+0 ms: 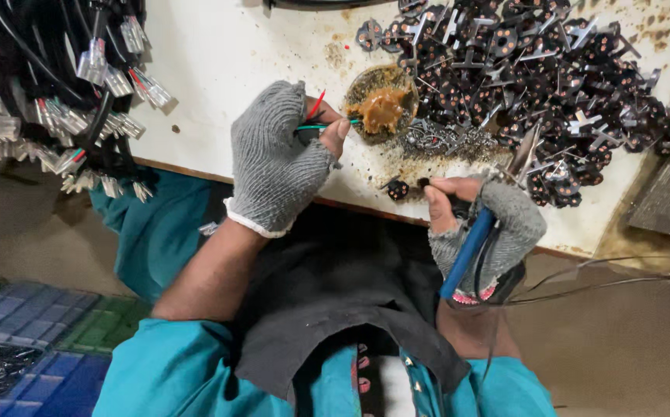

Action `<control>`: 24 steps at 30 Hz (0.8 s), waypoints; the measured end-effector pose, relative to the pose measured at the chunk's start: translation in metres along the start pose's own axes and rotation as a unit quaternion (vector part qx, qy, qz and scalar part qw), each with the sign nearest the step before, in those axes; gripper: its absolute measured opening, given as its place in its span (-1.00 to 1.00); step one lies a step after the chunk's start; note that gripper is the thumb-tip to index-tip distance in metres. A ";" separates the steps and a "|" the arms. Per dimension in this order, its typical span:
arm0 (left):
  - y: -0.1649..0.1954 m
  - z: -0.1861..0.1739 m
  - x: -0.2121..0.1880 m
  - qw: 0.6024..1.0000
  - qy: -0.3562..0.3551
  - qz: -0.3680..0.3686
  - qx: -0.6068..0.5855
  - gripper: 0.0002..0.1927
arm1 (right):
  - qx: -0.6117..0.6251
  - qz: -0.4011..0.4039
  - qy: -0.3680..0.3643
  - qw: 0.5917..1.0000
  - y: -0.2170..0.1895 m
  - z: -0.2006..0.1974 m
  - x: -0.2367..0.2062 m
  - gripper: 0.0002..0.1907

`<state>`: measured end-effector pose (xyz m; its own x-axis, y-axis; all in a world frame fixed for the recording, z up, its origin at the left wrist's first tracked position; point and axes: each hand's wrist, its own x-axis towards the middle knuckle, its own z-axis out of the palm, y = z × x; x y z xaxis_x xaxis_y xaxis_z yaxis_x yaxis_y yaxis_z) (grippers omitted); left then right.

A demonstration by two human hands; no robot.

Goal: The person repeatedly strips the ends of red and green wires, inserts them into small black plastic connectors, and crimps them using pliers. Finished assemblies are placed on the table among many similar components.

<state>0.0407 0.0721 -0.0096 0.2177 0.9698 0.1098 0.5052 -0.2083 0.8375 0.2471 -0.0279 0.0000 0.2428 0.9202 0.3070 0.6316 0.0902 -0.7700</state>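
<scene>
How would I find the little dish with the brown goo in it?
Look at the white worktable, near its middle, just left of the big pile of black plug parts. The small round dish sits by the left hand fingertips. It alone holds sticky orange-brown paste.

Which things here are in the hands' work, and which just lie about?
In use: left hand pinching thin wires at the paste dish; right hand holding a blue-handled tool.
Lying about: pile of black plug parts; cable bundle; crates.
</scene>
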 end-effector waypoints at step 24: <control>-0.014 0.015 -0.002 1.000 0.000 -0.020 0.016 -0.85 | -0.138 -0.082 -0.171 0.972 0.020 -0.004 0.000 -0.75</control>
<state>0.0453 0.0710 -0.0300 0.1962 0.9776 0.0760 0.5398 -0.1724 0.8240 0.2627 -0.0271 -0.0136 -0.1069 0.9791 0.1728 0.8264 0.1842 -0.5320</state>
